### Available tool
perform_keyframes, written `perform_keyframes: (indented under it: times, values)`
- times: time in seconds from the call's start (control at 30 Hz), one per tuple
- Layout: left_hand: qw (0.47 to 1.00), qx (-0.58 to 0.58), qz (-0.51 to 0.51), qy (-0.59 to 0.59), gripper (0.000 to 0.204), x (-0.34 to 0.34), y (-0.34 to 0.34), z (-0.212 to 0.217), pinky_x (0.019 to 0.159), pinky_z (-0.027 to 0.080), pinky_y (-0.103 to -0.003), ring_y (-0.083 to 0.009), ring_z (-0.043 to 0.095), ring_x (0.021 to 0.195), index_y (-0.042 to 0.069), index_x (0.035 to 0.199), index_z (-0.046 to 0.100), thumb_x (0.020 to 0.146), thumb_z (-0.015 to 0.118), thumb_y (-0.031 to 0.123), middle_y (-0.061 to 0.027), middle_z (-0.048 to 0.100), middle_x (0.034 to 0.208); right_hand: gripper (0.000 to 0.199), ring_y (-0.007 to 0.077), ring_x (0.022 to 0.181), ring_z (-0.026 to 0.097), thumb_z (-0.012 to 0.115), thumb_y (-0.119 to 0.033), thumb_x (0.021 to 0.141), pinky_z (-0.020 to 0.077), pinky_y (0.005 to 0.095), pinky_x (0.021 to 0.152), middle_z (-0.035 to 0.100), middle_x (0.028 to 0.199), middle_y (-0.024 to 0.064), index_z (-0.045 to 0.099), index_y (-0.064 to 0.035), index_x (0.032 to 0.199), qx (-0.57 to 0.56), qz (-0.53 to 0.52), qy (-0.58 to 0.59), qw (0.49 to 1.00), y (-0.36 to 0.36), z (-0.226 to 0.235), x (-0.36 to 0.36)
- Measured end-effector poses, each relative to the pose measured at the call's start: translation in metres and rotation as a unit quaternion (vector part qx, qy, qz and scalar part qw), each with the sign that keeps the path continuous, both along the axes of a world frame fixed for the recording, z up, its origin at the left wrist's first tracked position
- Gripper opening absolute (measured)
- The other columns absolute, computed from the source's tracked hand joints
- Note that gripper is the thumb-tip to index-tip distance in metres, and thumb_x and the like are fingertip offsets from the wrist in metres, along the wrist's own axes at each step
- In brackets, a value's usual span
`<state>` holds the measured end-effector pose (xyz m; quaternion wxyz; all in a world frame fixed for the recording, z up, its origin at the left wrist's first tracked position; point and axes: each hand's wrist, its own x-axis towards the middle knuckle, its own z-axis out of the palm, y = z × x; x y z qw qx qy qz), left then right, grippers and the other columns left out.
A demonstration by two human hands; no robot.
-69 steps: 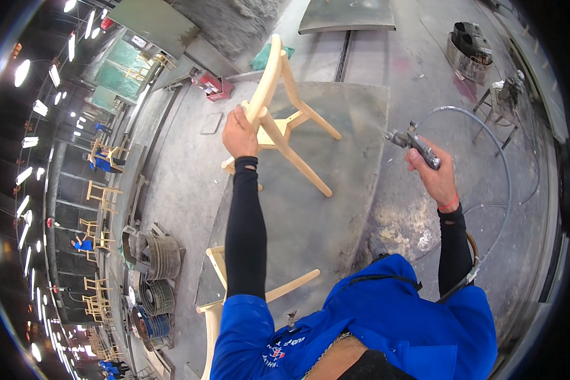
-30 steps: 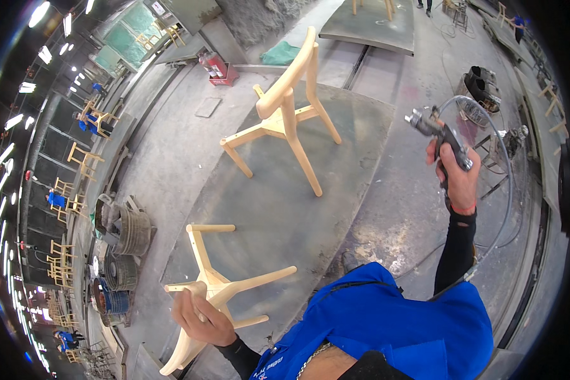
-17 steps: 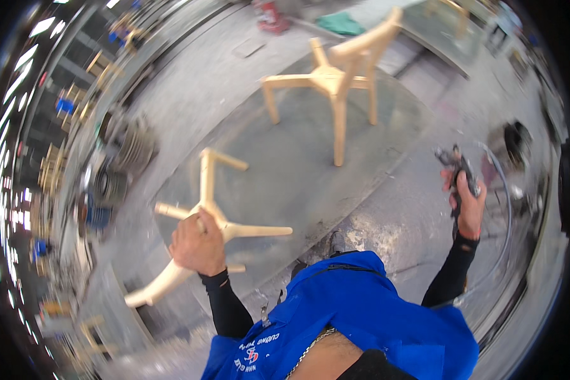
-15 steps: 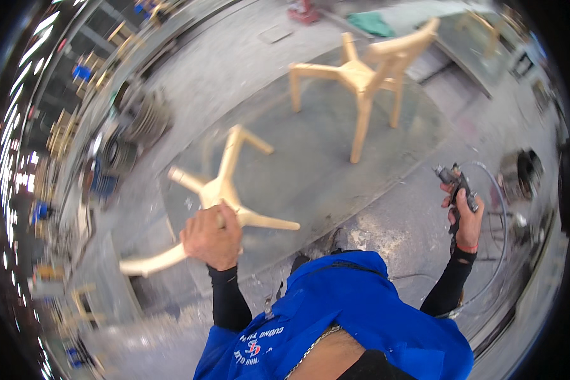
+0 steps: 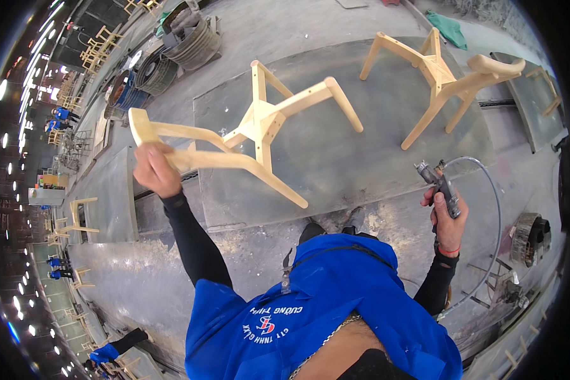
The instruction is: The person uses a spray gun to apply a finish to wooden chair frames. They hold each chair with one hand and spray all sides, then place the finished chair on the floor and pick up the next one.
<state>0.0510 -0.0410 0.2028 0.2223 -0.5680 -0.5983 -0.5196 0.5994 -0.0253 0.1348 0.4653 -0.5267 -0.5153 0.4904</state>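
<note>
Your left hand [image 5: 157, 170] is closed around the curved backrest [image 5: 143, 128] of a pale wooden chair frame [image 5: 258, 123], the fingers wrapped over the rail near its end. That chair frame lies to the left of centre, its seat joint and legs over the flat grey platform [image 5: 335, 171], while the backrest reaches out past the platform's left edge. Some blur softens the rail where you grip it.

Your right hand [image 5: 451, 225] is wrapped around the handle of a metal spray gun [image 5: 446, 190], held well apart from the chair frame, with its nozzle pointing up and to the left. A grey hose [image 5: 500, 221] loops from the gun out to your right and back down toward your forearm.

A second chair frame [image 5: 438, 73] stands upright at the platform's far right end. Beyond the platform, you have a ribbed tub [image 5: 196, 47] at the upper left and a green cloth [image 5: 448, 28] at the upper right.
</note>
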Motion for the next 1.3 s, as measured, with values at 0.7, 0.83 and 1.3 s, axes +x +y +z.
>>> perform_keyframes:
  times: [0.7,0.83,1.3]
  values:
    - [0.95,-0.001,-0.069,-0.303,0.021,-0.192,0.076,0.003,0.07,0.047,-0.026,-0.0091,0.058,0.078,0.003,0.094,0.069,0.092,0.073,0.023,-0.0003,0.063,0.087,0.038,0.009,0.07,0.063,0.069,-0.021,0.098,0.0395,0.0189,0.052,0.07,0.089,0.0053,0.065,0.0019,0.127,-0.015,-0.074,-0.009,0.997,-0.002,-0.01,-0.056]
    - [0.953,-0.012,-0.034,-0.3,0.02,-0.22,0.086,0.0,0.072,0.047,-0.026,-0.0093,0.058,0.079,0.003,0.095,0.069,0.091,0.073,0.022,-0.0001,0.064,0.088,0.026,0.0083,0.066,0.062,0.069,-0.023,0.099,0.0437,0.0222,0.053,0.07,0.085,0.0037,0.07,0.0005,0.11,-0.071,-0.106,-0.075,0.989,0.013,-0.056,-0.032]
    - [0.948,0.004,-0.134,-0.29,0.016,-0.325,0.119,-0.021,0.101,0.046,-0.035,-0.0257,0.065,0.108,-0.003,0.089,0.071,0.087,0.063,0.01,-0.0194,0.07,0.115,0.039,0.012,0.076,0.065,0.062,-0.03,0.103,0.0382,0.0211,0.048,0.071,0.091,0.0081,0.064,0.0002,0.127,-0.028,-0.057,0.029,0.998,0.01,0.019,-0.025]
